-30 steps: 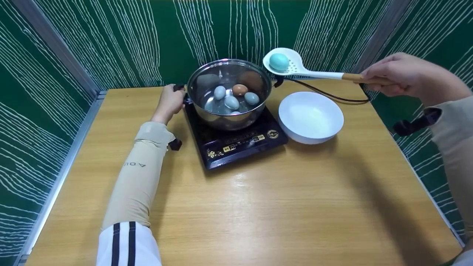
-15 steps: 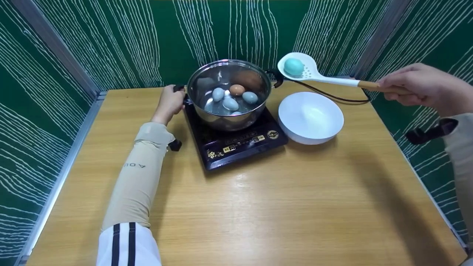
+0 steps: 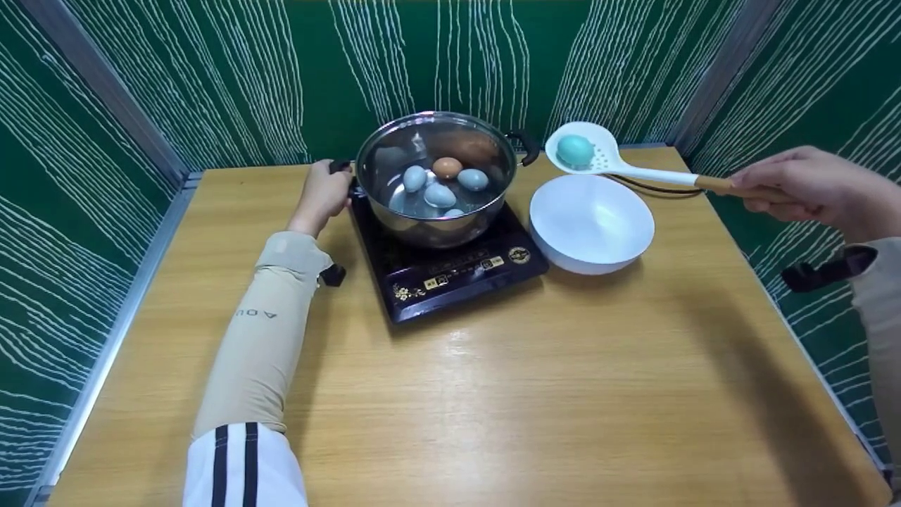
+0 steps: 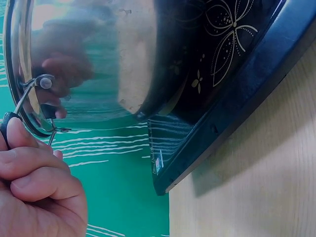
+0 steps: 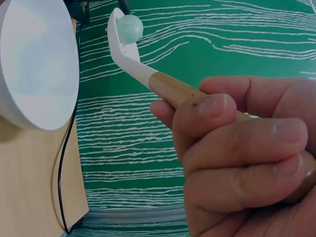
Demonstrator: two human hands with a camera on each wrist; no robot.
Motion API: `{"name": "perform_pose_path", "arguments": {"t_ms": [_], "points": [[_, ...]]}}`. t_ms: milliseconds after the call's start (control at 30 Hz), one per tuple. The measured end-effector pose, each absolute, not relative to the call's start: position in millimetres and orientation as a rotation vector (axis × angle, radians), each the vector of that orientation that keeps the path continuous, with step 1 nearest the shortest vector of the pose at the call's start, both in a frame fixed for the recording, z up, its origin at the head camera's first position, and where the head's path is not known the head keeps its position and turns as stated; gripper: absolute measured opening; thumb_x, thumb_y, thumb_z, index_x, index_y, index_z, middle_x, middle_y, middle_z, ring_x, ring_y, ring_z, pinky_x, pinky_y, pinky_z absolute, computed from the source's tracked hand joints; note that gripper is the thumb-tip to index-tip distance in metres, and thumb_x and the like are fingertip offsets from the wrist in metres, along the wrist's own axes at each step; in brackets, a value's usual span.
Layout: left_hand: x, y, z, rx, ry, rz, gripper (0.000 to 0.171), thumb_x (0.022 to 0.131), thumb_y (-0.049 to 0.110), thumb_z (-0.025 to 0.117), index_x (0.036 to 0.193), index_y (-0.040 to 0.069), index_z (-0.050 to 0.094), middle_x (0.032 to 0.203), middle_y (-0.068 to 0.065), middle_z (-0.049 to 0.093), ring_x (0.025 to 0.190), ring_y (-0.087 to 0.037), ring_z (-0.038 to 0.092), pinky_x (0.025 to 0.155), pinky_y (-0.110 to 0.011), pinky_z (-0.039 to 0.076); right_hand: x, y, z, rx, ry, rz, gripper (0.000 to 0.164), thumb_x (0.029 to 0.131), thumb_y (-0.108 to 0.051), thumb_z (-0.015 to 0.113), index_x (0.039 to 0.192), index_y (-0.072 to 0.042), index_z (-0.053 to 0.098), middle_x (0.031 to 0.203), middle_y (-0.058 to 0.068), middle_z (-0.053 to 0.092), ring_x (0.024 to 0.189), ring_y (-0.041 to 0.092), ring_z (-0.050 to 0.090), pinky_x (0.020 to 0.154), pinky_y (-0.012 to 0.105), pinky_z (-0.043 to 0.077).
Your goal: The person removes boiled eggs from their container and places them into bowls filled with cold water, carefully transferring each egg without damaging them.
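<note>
My right hand (image 3: 809,186) grips the wooden handle of a white slotted spoon (image 3: 654,173), fingers curled round it in the right wrist view. A blue-green egg (image 3: 575,150) lies in the spoon's bowl, held up behind the far rim of a white bowl (image 3: 591,222). At the left, my left hand (image 3: 324,191) holds the black side handle of a steel pot (image 3: 436,229); the left wrist view shows its fingers (image 4: 44,182) wrapped round that handle. Inside the pot are several pale blue eggs (image 3: 440,196) and one brown egg (image 3: 447,167).
Beneath the pot is a black induction cooker (image 3: 457,282) with gold markings. Its dark cord (image 3: 654,189) runs behind the white bowl to the right edge of the wooden table (image 3: 493,408). Green walls (image 3: 549,63) with white lines stand close behind and at both sides.
My right hand has carried the slotted spoon with the egg rightward, away from the pot, and lower toward the white bowl. My left hand stays on the pot handle. The eggs in the pot drift slightly.
</note>
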State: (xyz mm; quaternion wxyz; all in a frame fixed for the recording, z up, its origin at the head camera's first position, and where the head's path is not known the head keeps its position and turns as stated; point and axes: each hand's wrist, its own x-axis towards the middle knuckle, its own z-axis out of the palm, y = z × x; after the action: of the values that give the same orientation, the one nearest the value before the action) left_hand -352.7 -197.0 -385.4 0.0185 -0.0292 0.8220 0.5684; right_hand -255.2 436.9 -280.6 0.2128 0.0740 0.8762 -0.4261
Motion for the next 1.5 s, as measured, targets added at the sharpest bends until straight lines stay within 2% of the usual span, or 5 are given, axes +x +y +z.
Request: {"name": "perform_pose_path", "arguments": {"t_ms": [200, 367, 600, 933, 1500], "points": [[-353.6, -196.6, -387.6, -0.088, 2.515, 1.810, 0.011, 0.110, 0.013, 0.041, 0.101, 0.012, 0.048, 0.072, 0.004, 0.047, 0.047, -0.005, 0.048, 0.044, -0.020, 0.032, -253.9, 443.5, -294.5, 0.194, 2.454, -1.124, 0.028, 0.115, -0.035, 0.052, 0.104, -0.033, 0.077, 0.076, -0.005, 0.064, 0.050, 0.010, 0.049, 0.051, 0.023, 0.046], [-353.5, -196.3, -386.1, -0.109, 2.502, 1.795, 0.010, 0.111, 0.014, 0.040, 0.106, 0.012, 0.048, 0.085, -0.001, 0.049, 0.050, -0.005, 0.049, 0.046, -0.019, 0.034, -251.7, 446.0, -304.5, 0.191, 2.481, -1.073, 0.025, 0.113, -0.036, 0.056, 0.110, -0.026, 0.079, 0.078, -0.003, 0.066, 0.052, 0.012, 0.051, 0.053, 0.024, 0.048], [-353.3, -196.8, -384.8, -0.116, 2.487, 1.784, 0.010, 0.112, 0.015, 0.039, 0.108, 0.012, 0.048, 0.088, -0.001, 0.049, 0.052, -0.006, 0.049, 0.048, -0.019, 0.036, -246.8, 449.9, -311.3, 0.162, 2.466, -1.032, 0.025, 0.113, -0.037, 0.058, 0.112, -0.028, 0.081, 0.075, -0.004, 0.066, 0.052, 0.011, 0.052, 0.054, 0.023, 0.048], [-353.3, -196.9, -387.0, -0.111, 2.508, 1.798, 0.010, 0.110, 0.014, 0.041, 0.103, 0.013, 0.048, 0.079, 0.002, 0.049, 0.050, -0.005, 0.049, 0.047, -0.020, 0.035, -245.3, 447.8, -323.3, 0.129, 2.479, -0.922, 0.042, 0.113, -0.034, 0.059, 0.133, 0.001, 0.071, 0.070, -0.002, 0.063, 0.052, 0.013, 0.053, 0.056, 0.025, 0.049], [-353.6, -197.9, -385.1, -0.077, 2.538, 1.785, 0.013, 0.111, 0.014, 0.039, 0.101, 0.013, 0.047, 0.073, 0.004, 0.048, 0.049, -0.005, 0.048, 0.046, -0.019, 0.034, -244.4, 443.4, -324.2, 0.114, 2.513, -0.872, 0.042, 0.112, -0.029, 0.061, 0.137, 0.004, 0.068, 0.076, 0.001, 0.067, 0.057, 0.017, 0.055, 0.056, 0.026, 0.049]]}}
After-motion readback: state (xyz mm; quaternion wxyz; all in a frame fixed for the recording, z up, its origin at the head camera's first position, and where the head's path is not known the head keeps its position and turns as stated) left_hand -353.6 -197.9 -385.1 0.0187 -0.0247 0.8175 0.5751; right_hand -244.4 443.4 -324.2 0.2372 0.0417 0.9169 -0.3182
